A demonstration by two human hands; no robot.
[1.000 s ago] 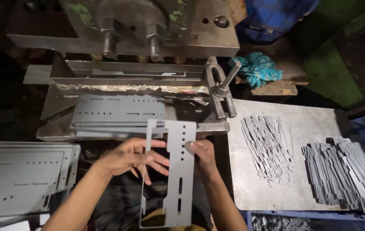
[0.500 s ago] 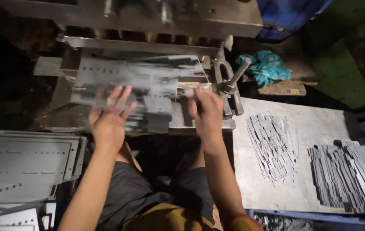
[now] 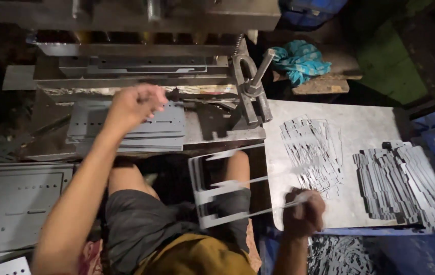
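My right hand [image 3: 304, 211] is closed on the prong ends of a forked sheet-metal piece [image 3: 217, 196], holding it flat above my lap at the front edge of the metal tabletop [image 3: 370, 127]. The piece is motion-blurred. My left hand [image 3: 136, 104] hovers with fingers curled over the far edge of a stack of perforated grey plates [image 3: 141, 130] on the press bed. Whether it pinches the top plate is unclear because of blur.
The press machine [image 3: 141, 61] fills the top, with a steel clamp [image 3: 250, 94] at its right end. Two heaps of thin metal strips [image 3: 311, 153] [image 3: 406, 181] lie on the tabletop. More punched plates [image 3: 14, 203] are stacked at left. A teal cloth [image 3: 299, 61] lies behind.
Both hands had carried a slotted plate up toward the press. Now my right hand has pulled back to the near right holding a forked piece, and my left hand sits over the plate stack.
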